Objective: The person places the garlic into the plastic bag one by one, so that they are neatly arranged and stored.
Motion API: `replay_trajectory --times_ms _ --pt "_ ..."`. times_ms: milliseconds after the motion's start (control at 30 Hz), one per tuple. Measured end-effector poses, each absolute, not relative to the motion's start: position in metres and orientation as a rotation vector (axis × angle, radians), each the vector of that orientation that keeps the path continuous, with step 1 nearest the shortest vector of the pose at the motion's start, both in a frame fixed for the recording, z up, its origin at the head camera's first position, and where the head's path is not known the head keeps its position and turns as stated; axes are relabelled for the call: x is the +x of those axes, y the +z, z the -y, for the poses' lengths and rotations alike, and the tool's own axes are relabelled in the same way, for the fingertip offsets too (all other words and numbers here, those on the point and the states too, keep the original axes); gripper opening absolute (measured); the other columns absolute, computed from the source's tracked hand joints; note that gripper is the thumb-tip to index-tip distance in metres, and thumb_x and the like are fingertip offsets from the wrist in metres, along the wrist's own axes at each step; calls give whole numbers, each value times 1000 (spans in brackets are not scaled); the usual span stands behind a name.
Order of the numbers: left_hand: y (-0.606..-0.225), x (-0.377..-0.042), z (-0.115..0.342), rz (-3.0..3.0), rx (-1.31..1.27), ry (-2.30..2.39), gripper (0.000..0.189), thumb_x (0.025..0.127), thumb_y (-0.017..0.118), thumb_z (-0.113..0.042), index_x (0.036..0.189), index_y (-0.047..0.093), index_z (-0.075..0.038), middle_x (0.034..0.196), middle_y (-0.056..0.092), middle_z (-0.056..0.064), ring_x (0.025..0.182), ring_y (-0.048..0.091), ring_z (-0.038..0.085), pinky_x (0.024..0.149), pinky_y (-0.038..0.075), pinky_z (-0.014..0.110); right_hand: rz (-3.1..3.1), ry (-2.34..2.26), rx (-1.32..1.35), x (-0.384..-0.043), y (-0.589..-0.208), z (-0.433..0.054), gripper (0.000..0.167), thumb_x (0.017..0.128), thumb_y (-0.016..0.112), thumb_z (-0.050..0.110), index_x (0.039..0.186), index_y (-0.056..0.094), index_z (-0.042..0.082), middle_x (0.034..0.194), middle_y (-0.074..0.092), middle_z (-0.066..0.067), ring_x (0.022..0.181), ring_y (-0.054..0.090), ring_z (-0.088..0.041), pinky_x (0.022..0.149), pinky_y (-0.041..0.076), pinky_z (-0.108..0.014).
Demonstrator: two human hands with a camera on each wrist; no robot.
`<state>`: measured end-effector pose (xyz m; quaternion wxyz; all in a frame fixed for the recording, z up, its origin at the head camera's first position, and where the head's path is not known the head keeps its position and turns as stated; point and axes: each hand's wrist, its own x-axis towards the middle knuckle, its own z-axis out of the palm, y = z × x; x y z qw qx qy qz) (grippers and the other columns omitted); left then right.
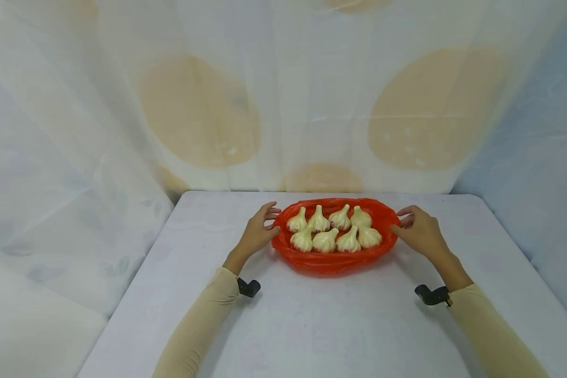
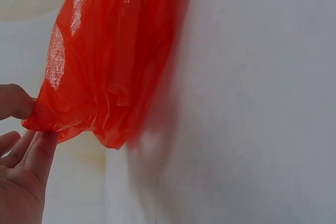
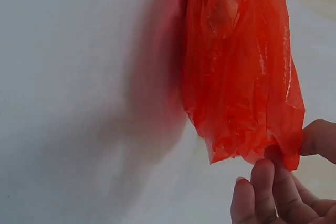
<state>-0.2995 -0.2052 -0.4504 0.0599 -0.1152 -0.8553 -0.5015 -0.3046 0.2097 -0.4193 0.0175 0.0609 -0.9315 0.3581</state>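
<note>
A red plastic bag (image 1: 328, 265) lies spread wide on the table with its mouth facing up. Inside it, several white garlic bulbs (image 1: 325, 240) are laid out in two rows, stems mostly upward. My left hand (image 1: 257, 230) pinches the bag's left end between thumb and fingers; the left wrist view shows the thumb (image 2: 16, 102) on the film. At the opposite end my right hand (image 1: 420, 231) pinches the rim, and in the right wrist view one fingertip shows through the red film. The garlic is mostly hidden behind the bag in both wrist views.
The white table (image 1: 302, 325) extends in front of the bag and to both sides. A pale curtain (image 1: 312, 105) with large tan spots hangs behind its far edge, and light sheeting (image 1: 52, 210) closes the left side. Each wrist wears a small black camera mount (image 1: 249, 287).
</note>
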Motion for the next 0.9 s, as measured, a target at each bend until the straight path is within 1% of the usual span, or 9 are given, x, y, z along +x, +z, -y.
replay_trajectory --times_ms 167,433,467,600,667,733,833,900 --pt "-447 -300 205 2566 -364 -1530 63 87 63 1 144 41 -10 131 57 7 118 56 20 94 51 36 2877 1110 189 -301 -414 -207 48 88 68 25 125 51 -3 105 65 -25 90 62 -36 67 60 -41" --pt "-441 -300 203 2504 -410 -1554 64 87 62 1 145 38 -8 132 56 14 117 57 22 94 51 40 2810 1106 191 -296 -410 -209 45 89 67 23 123 53 -2 103 66 -25 90 62 -37 67 60 -43" --pt "-442 -300 203 2506 -407 -1563 64 87 62 1 146 38 -8 132 56 14 118 56 22 95 50 40 2817 1107 188 -295 -410 -209 45 89 66 24 124 53 -2 104 66 -25 90 62 -37 67 60 -43" --pt "-446 -300 205 2526 -384 -1555 65 87 63 1 146 38 -9 132 57 11 117 56 21 95 50 38 2845 1103 179 -294 -412 -211 49 91 66 29 126 51 -2 106 65 -26 91 62 -37 66 60 -42" --pt "-442 -296 205 2518 -391 -1564 64 87 64 2 146 37 -7 132 56 14 118 56 25 96 50 42 2847 1098 176 -293 -411 -212 52 91 66 33 127 51 -2 107 65 -27 90 63 -37 66 60 -42" --pt "-441 -295 207 2512 -393 -1557 64 88 65 1 145 38 -7 132 56 14 118 57 28 95 50 42 2838 1084 171 -293 -409 -214 54 92 65 37 127 51 -1 107 65 -27 90 63 -37 65 60 -43" --pt "-437 -295 212 2520 -380 -1558 63 90 66 -4 146 38 -8 133 56 14 120 56 29 96 49 44 2820 1064 151 -292 -403 -217 56 92 62 42 127 52 -1 107 64 -27 92 62 -39 66 59 -46" --pt "-437 -300 218 2527 -366 -1516 61 91 67 -11 146 39 -11 132 56 9 119 56 25 97 49 42 2796 1040 139 -293 -397 -220 58 93 60 46 127 52 0 107 64 -26 93 62 -39 67 59 -47"
